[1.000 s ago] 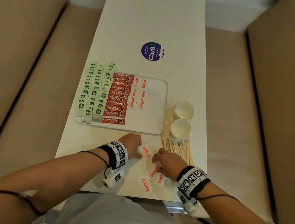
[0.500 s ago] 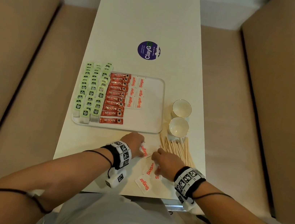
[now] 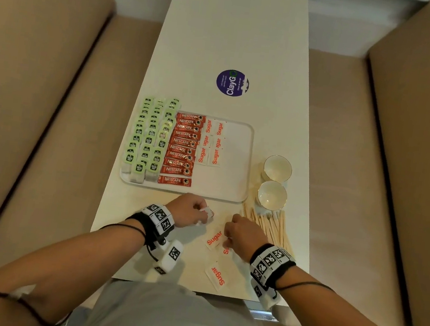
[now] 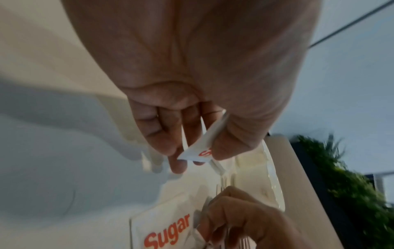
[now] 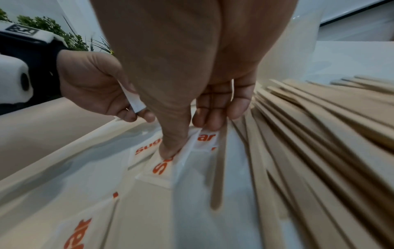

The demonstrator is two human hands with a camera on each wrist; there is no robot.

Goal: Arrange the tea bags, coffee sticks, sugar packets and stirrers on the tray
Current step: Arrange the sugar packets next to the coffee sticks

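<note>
I am pinching one sugar packet (image 4: 199, 146) in my left hand (image 3: 188, 210) while my right hand (image 3: 244, 232) is gripping another sugar packet (image 5: 168, 161) off the worktop (image 3: 236, 41), both probably needing places at the tray's (image 3: 241, 191) five o'clock.

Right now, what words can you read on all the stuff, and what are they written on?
"ClayGO": purple sticker on the table; its small print is too tiny to read.
"NESCAFE CLASSIC": red coffee sticks on the tray.
"Sugar": white packets on the tray and loose packets on the table.
"S...": packet pinched in the left hand; the rest is hidden.
Green tea bag labels: too small to read.
</note>
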